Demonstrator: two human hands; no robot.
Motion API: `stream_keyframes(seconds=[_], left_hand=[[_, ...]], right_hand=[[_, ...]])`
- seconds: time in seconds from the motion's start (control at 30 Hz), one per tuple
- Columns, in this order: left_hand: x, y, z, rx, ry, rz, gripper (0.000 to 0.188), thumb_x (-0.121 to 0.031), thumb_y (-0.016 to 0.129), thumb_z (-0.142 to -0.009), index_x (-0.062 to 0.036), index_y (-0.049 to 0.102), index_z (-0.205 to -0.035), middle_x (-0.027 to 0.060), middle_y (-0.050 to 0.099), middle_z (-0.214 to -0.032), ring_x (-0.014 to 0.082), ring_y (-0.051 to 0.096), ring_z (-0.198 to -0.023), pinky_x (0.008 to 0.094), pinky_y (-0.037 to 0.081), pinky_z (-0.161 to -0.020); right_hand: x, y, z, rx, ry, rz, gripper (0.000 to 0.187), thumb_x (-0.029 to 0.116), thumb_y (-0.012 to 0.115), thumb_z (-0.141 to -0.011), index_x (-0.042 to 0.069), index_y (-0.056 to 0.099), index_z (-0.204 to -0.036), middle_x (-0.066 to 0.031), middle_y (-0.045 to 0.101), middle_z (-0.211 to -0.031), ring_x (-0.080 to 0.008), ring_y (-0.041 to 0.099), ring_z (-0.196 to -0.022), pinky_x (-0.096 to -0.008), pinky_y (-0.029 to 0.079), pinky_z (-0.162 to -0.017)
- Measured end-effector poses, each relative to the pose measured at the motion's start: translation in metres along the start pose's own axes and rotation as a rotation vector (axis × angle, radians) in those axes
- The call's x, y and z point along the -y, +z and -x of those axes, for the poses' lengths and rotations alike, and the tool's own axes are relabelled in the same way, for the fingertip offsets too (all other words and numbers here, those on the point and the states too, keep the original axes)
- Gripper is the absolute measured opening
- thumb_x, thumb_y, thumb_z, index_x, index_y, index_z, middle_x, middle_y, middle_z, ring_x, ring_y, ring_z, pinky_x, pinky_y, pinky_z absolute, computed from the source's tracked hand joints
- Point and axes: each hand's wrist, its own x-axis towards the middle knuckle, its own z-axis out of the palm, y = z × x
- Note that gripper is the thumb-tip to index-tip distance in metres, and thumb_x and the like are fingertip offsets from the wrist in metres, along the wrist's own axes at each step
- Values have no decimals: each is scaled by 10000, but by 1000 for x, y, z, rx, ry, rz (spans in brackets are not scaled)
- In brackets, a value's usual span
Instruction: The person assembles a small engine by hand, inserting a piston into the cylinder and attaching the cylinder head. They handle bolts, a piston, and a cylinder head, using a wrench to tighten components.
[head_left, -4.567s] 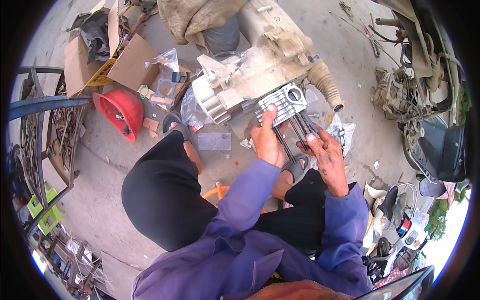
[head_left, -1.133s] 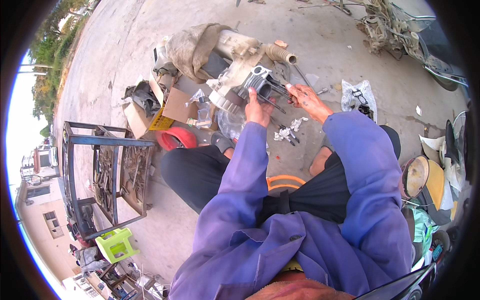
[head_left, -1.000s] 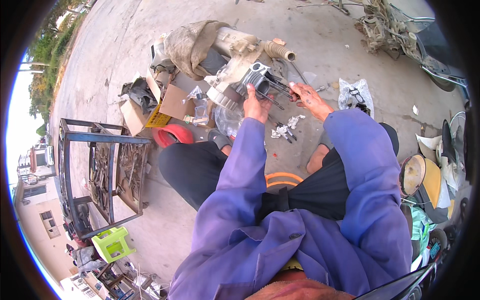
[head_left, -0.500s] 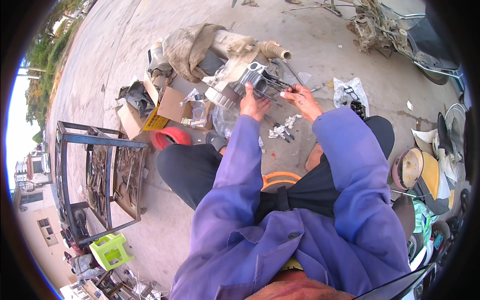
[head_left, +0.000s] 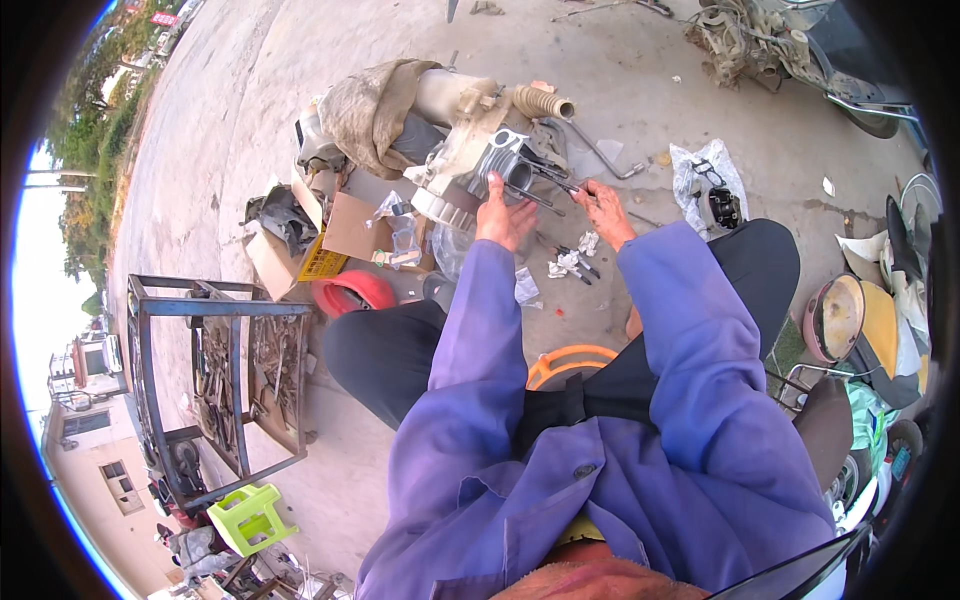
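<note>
An engine (head_left: 452,150) lies on the ground in front of me, with a grey finned cylinder (head_left: 503,160) at its right side. Long metal studs (head_left: 540,200) stick out past the cylinder toward the right. My left hand (head_left: 505,217) rests against the near side of the cylinder, thumb up and fingers stretched out. With pinched fingertips my right hand (head_left: 604,214) holds the outer end of a thin dark strip that looks like a chain (head_left: 557,177); it runs out from the cylinder. The exact contact at the fingertips is small to see.
White crumpled paper and dark-handled tools (head_left: 575,264) lie between my knees. A bagged black part (head_left: 722,205) is by my right knee. Open cartons (head_left: 355,228), a red ring-shaped object (head_left: 355,292), and a metal rack (head_left: 215,308) stand left. A bent wrench (head_left: 607,155) lies beyond.
My right hand has shifted slightly left, nearer the cylinder, its fingers still pinched. My left hand stays against the cylinder. The whole view has tilted a little.
</note>
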Motion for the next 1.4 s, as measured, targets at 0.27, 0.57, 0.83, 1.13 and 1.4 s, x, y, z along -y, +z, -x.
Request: stream_keyframes(seconds=[0.27,0.57,0.83,1.13,1.4], left_hand=[[-3,-4,4,-42,24,-61,1029,-810,522,-847,-21,351,-1485,281,479,-1425,415,469,-1343,560,339,-1130],[-4,-15,0,-35,20,-123,1055,-832,502,-838,14,377,-1455,272,495,-1416,397,483,-1332,538,383,-1098],[-2,-10,-6,-54,3,-170,1050,-850,496,-824,-2,404,-1436,227,574,-1339,375,545,-1255,533,438,-1038],[-1,-4,1,-69,9,-172,983,-826,490,-849,-99,345,-1494,220,564,-1347,383,546,-1252,549,435,-1035],[-4,-14,1,-75,12,-172,971,-825,479,-856,-108,346,-1497,223,553,-1359,386,522,-1280,562,404,-1060]], right_hand=[[25,13,0,91,-11,-207,214,108,555,-941,28,583,-1137,-190,653,-879,-379,638,-856,-453,488,-785],[52,11,-7,71,95,-125,241,245,663,-949,63,621,-1101,-179,640,-766,-380,642,-763,-427,496,-716],[-2,50,-21,-169,-190,-173,147,134,685,-901,-10,662,-890,-208,660,-1033,-344,647,-914,-421,505,-764],[2,44,-27,-17,-225,-327,358,47,539,-808,6,540,-1164,-215,651,-1083,-397,636,-993,-446,512,-823],[48,30,-13,-102,23,-183,290,58,549,-876,135,574,-1155,-147,708,-917,-404,666,-898,-467,517,-754]])
